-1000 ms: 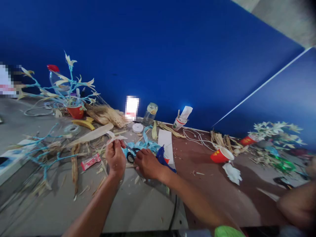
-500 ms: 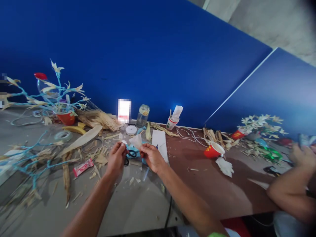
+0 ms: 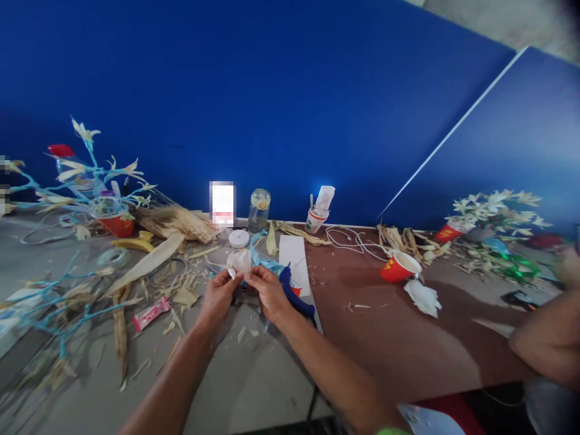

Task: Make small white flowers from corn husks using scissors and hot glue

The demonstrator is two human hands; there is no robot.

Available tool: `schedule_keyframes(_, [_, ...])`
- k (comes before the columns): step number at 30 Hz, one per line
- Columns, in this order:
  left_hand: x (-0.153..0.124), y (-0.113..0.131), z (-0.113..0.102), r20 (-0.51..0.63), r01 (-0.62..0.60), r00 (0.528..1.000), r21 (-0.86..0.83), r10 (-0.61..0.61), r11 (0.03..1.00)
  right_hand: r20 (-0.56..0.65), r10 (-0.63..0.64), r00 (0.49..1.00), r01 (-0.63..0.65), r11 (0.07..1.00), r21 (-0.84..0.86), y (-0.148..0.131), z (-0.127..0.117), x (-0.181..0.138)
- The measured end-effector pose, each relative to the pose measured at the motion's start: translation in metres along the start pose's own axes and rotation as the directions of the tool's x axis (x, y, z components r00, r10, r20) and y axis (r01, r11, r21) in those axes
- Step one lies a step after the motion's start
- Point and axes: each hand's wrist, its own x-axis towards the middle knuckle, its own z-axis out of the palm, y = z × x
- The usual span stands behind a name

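My left hand [image 3: 218,295] pinches a small white scrap [image 3: 232,273]; my right hand [image 3: 268,293] grips a thin, papery, cream-tinted sheet [image 3: 239,260], which I see left of the blue glue gun [image 3: 289,289], nearer than the white disc [image 3: 238,238].

Pale scrap pinched up in both your hands, busy desk
your left hand [image 3: 220,293] and right hand [image 3: 268,295] have the pale scrap [image 3: 240,261] by the fingertips; blue glue gun [image 3: 294,295] is right beside your right hand, near a white card [image 3: 294,249]; pink wrapper [image 3: 151,313] sits off to the left; tilted red cup [image 3: 395,269] and crumpled tissue [image 3: 422,298] are over to the right
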Motion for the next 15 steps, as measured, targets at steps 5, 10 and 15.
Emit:
schedule_keyframes(5, [-0.002,0.003,0.001,-0.021,0.013,1.000,0.047,-0.012,0.999,-0.065,0.027,0.998,-0.018,0.991,0.135,-0.003,-0.009,0.008])
schedule_keyframes(10, [-0.003,0.004,0.004,-0.102,-0.021,0.994,0.065,0.028,0.998,-0.048,0.072,0.996,-0.052,0.943,0.328,-0.003,-0.011,0.010])
schedule_keyframes(15, [-0.007,0.004,0.012,0.003,-0.039,0.999,0.104,0.039,0.994,0.019,0.073,0.997,-0.075,0.945,0.318,0.001,-0.004,0.004])
